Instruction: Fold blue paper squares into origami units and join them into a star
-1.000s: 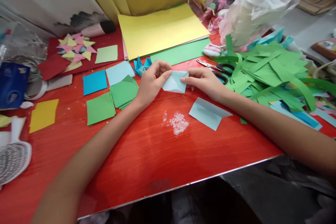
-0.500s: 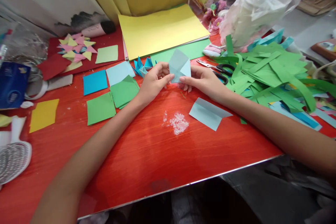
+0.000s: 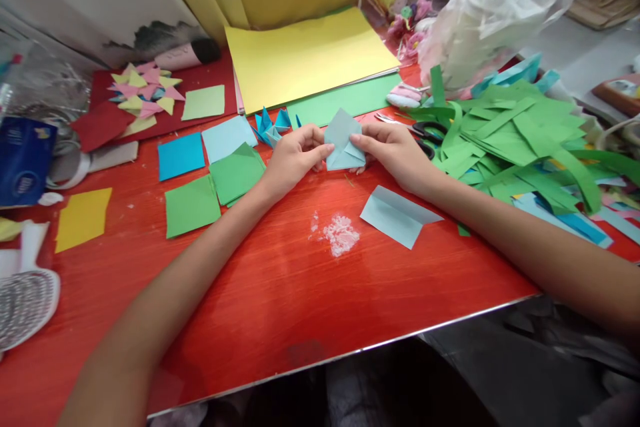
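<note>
A partly folded light blue paper (image 3: 343,137) is held up between my two hands, its pointed end upward and a flap folded across its lower right. My left hand (image 3: 303,157) pinches the left edge between thumb and fingers. On the other side my right hand (image 3: 387,147) grips the right edge, its thumb on the front face and some fingers hidden behind. Just below my right hand, a creased light blue sheet (image 3: 400,217) lies on the red table (image 3: 280,293). Blue folded paper pieces (image 3: 271,125) stand beyond my left hand.
Green squares (image 3: 193,207), a blue square (image 3: 181,155) and a yellow square (image 3: 84,219) lie to the left. Scissors (image 3: 427,133) rest beside a heap of green paper strips (image 3: 525,127) at right. Large yellow sheets (image 3: 310,57) lie at the back. White residue (image 3: 341,235) marks the table.
The paper's lower right flap now lies flatter across its front. My right thumb has shifted up along the edge, and the paper has dropped slightly.
</note>
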Available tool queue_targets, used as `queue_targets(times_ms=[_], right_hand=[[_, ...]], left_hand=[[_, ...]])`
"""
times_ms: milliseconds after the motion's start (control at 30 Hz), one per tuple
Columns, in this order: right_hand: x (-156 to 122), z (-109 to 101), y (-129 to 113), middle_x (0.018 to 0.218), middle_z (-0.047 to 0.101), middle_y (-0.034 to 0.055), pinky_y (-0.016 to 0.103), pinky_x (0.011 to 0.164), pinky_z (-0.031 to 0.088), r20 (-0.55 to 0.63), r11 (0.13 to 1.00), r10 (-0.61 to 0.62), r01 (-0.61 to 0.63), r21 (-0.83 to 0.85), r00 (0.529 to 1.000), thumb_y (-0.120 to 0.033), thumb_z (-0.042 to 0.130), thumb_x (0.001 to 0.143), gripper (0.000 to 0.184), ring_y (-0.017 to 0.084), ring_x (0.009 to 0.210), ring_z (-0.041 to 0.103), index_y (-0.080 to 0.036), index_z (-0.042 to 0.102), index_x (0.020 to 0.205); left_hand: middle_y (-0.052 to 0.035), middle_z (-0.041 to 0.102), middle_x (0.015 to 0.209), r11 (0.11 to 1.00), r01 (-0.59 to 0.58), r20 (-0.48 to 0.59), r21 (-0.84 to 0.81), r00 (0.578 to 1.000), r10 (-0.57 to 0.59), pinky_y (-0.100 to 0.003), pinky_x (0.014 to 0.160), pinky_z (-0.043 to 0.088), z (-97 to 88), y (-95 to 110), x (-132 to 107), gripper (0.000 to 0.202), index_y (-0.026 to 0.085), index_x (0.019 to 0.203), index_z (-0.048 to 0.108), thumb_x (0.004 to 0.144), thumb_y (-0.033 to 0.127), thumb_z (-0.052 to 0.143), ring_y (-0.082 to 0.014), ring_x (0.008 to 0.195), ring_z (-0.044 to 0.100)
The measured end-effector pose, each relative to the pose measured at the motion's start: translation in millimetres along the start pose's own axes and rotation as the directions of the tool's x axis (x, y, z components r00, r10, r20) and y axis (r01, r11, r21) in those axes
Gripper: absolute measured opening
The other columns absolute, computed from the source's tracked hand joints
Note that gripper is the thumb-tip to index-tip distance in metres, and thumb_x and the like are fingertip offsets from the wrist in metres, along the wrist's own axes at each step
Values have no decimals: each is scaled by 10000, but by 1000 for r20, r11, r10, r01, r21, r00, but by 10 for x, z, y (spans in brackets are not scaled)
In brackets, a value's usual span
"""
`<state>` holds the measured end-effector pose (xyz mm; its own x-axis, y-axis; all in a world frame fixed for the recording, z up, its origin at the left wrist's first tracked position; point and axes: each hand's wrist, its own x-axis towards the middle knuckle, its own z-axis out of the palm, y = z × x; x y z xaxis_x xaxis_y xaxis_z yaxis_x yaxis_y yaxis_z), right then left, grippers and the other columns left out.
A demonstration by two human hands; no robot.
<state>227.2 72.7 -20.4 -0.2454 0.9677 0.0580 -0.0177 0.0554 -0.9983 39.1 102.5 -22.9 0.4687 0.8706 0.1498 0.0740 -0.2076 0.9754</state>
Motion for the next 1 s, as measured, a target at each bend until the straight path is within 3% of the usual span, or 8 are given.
queue_targets(times_ms=[233,400,667,1000], right_hand=[[-7,-1,-21,582,541,-23,192,480,361,-8,992,-15,14,-122,1000,-237,623,838,177,58,520,452,-143,621,688],[-15,3,-21,700,627,-7,217,541,441,-53,997,-5,1,-76,999,-277,643,818,97,96,602,539,-185,663,842],[-12,8,-20,675,625,-9,226,535,461,-147,999,16,-22,-40,989,-209,648,789,55,95,576,551,-173,637,750],[-9,24,-13,649,629,-8,236,518,485,-165,999,36,-29,44,986,-198,645,795,77,101,548,573,-175,608,732]], left_hand=[[35,599,649,999,-38,-39,-35,999,37,-189,461,464,-11,-46,28,265,170,828,540,779,382,690,-68,494,560],[37,604,637,999,-54,-43,1,998,54,-188,461,481,-22,-85,33,292,182,848,557,763,425,697,-66,482,557],[40,554,653,991,-103,-33,84,994,106,-189,467,471,-28,-81,31,348,194,899,542,774,499,653,-60,488,545],[37,563,661,995,-91,-1,31,996,91,-190,492,493,-26,-84,31,375,200,914,553,741,507,683,-70,528,567]])
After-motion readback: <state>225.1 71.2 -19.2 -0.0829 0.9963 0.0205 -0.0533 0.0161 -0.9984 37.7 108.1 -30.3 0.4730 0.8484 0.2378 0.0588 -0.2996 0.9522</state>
